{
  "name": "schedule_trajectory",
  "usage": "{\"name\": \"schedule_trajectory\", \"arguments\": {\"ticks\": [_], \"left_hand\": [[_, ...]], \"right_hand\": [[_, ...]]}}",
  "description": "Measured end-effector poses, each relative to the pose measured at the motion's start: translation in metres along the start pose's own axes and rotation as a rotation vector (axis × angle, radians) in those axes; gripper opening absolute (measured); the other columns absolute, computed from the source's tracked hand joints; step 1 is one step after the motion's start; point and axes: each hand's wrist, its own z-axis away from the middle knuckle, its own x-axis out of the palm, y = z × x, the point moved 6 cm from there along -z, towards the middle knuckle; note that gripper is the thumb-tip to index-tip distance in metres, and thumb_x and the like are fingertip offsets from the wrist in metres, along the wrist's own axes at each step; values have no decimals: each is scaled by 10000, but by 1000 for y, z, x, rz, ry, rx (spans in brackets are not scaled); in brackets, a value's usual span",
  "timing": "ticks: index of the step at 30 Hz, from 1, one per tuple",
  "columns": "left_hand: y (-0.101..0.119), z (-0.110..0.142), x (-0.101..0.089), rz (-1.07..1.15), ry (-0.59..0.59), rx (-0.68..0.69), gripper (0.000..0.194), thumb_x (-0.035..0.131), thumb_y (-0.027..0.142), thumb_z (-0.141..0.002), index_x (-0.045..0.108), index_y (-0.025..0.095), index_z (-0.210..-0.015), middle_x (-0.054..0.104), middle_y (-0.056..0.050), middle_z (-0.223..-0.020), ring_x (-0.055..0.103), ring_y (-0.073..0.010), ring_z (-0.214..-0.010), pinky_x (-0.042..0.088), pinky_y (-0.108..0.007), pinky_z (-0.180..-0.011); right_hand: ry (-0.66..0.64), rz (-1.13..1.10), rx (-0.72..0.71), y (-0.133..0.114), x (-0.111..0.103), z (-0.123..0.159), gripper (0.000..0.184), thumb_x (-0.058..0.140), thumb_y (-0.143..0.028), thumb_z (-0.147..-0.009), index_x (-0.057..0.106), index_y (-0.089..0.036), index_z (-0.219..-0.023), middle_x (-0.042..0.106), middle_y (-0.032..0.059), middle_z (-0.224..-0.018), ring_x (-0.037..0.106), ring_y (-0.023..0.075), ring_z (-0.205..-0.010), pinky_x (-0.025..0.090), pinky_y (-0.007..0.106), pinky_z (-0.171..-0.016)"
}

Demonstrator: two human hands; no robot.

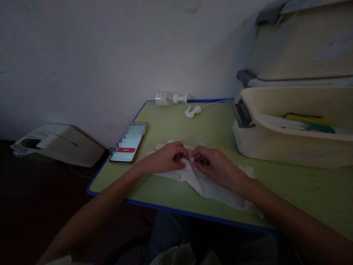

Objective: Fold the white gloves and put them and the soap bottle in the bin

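A white cloth or tissue sheet [217, 189] lies spread on the green table [289, 184] near its front edge. My left hand [167, 158] rests on its left part with fingers curled, pinching a fold. My right hand [213, 165] sits close beside it, fingers also closed on the same raised fold of the sheet. The two hands almost touch at the fingertips.
A phone [127, 146] with a lit screen lies at the table's left edge. A clear pump bottle [168, 98] lies on its side at the back, a loose white pump head [193, 110] near it. A large cream tub [292, 129] fills the right side. A white device [55, 143] sits on the floor.
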Motion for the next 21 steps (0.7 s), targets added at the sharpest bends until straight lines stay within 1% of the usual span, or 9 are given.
{"name": "schedule_trajectory", "arguments": {"ticks": [2,5,7,9,12,15,18,21], "left_hand": [[-3,0,0,29,19,-26,120,593,103,-687,591,134,-803,472,10,-769,445,-82,-622,360,-204,-562],[-6,1,1,124,9,-68,97,582,96,-680,543,138,-759,462,40,-674,433,-75,-585,343,-195,-540],[-7,1,0,196,-3,-75,85,582,118,-683,527,146,-742,466,53,-638,425,-69,-563,341,-193,-534],[-7,2,-2,266,1,-62,100,600,159,-678,524,149,-743,504,45,-676,438,-66,-570,356,-197,-543],[-6,2,-6,361,-11,-32,151,619,216,-675,533,144,-777,552,21,-752,469,-72,-599,384,-211,-569],[-4,2,-10,370,-4,-2,191,648,241,-667,545,135,-788,562,16,-752,472,-76,-617,379,-214,-586],[-4,4,-11,413,-2,25,214,670,245,-661,544,135,-795,555,22,-742,482,-77,-636,379,-212,-598],[-3,6,-7,532,-59,31,229,669,234,-668,530,140,-825,547,26,-742,510,-77,-644,394,-209,-600]], "right_hand": [[1,0,1,-1,0,0,99,524,-112,-758,541,-180,-826,577,-21,-628,534,112,-554,397,227,-535],[4,-36,11,-1,0,0,94,514,-107,-754,527,-185,-806,559,-27,-610,527,112,-549,396,230,-534],[9,-98,28,1,0,-1,90,507,-112,-749,514,-191,-792,553,-29,-613,529,114,-558,401,234,-539],[-2,-213,59,4,1,-1,89,505,-120,-740,492,-195,-786,558,-27,-632,540,117,-580,410,238,-549],[-84,-500,138,8,6,0,129,482,-121,-730,428,-208,-808,591,-19,-676,567,119,-627,423,242,-563],[-203,-748,235,9,12,2,178,461,-109,-715,377,-223,-823,612,-27,-696,581,113,-651,423,240,-570],[-313,-898,296,7,17,5,244,507,-106,-676,380,-225,-847,608,-46,-692,574,101,-647,424,239,-594],[-378,-988,311,4,20,7,293,549,-112,-651,385,-221,-869,613,-50,-717,576,92,-678,428,239,-635]]}}
